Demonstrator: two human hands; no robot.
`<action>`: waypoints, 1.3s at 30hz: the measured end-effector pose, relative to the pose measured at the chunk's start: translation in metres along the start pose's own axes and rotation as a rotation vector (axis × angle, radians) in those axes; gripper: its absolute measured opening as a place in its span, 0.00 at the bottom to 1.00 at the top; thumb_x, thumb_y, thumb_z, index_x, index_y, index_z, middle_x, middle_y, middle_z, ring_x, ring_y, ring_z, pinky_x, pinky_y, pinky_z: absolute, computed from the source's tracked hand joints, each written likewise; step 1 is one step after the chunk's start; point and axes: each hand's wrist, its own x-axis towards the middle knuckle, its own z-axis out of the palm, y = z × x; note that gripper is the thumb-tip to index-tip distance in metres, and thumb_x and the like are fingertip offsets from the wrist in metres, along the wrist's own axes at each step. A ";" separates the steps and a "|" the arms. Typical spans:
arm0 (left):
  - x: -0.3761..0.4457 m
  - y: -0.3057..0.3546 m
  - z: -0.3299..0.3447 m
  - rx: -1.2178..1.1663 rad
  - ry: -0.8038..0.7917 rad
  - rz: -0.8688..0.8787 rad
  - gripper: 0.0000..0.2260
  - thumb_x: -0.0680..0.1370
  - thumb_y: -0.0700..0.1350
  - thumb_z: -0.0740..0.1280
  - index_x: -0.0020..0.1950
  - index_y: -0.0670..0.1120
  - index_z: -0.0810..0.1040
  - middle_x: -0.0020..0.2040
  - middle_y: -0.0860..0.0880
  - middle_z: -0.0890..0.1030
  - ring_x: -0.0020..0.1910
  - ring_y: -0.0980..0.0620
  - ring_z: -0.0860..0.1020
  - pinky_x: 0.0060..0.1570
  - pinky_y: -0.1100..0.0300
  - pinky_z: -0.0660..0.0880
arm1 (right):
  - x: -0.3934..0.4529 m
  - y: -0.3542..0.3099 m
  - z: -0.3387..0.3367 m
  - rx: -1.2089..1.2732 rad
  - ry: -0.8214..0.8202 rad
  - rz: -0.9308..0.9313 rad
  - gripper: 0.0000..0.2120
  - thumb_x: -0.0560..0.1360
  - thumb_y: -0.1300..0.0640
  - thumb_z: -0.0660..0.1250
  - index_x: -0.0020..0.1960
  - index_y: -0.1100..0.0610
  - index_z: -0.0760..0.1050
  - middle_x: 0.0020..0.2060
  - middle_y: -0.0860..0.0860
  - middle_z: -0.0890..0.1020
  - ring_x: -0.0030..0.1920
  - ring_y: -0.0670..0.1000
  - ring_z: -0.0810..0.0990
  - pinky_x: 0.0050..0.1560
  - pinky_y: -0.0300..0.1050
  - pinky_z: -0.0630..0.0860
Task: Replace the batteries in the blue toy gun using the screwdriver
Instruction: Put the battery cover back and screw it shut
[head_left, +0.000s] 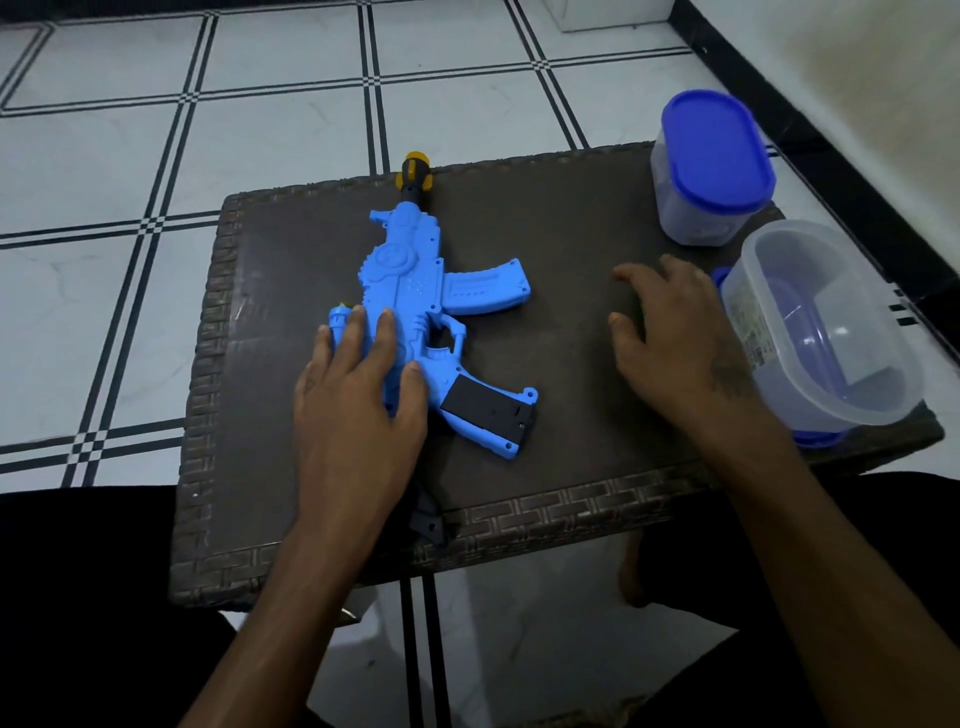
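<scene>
The blue toy gun (410, 291) lies flat on the dark wicker table (561, 249), its yellow and black muzzle over the far edge and its black stock over the near edge. A black cover sits on the grip (488, 410). My left hand (358, 395) rests on the rear of the gun with straight fingers. My right hand (675, 343) lies on the table to the right of the gun, fingers relaxed, holding nothing. No screwdriver or batteries are in sight.
A closed clear container with a blue lid (711, 166) stands at the table's far right corner. An open clear container (826, 332) sits on its blue lid beside my right hand. White tiled floor surrounds the table; my dark-clothed legs are below.
</scene>
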 end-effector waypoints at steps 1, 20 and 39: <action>0.000 0.000 0.000 0.001 0.001 0.002 0.23 0.81 0.51 0.60 0.76 0.50 0.65 0.79 0.49 0.61 0.79 0.45 0.53 0.75 0.43 0.57 | 0.003 0.001 0.001 -0.024 -0.026 0.013 0.25 0.80 0.51 0.64 0.75 0.49 0.64 0.76 0.56 0.63 0.77 0.58 0.60 0.74 0.55 0.62; 0.000 0.002 -0.001 0.006 -0.012 0.004 0.24 0.81 0.52 0.59 0.77 0.51 0.64 0.79 0.48 0.60 0.79 0.44 0.53 0.75 0.42 0.57 | -0.034 -0.022 -0.007 0.476 0.327 -0.523 0.20 0.75 0.68 0.69 0.65 0.55 0.76 0.53 0.53 0.74 0.52 0.44 0.74 0.54 0.31 0.74; 0.000 0.002 -0.002 0.004 -0.009 -0.009 0.23 0.81 0.51 0.60 0.77 0.51 0.64 0.79 0.49 0.60 0.79 0.45 0.52 0.75 0.43 0.56 | -0.070 -0.041 -0.032 1.107 0.173 -0.537 0.13 0.75 0.65 0.68 0.59 0.63 0.72 0.49 0.57 0.83 0.54 0.52 0.85 0.56 0.44 0.81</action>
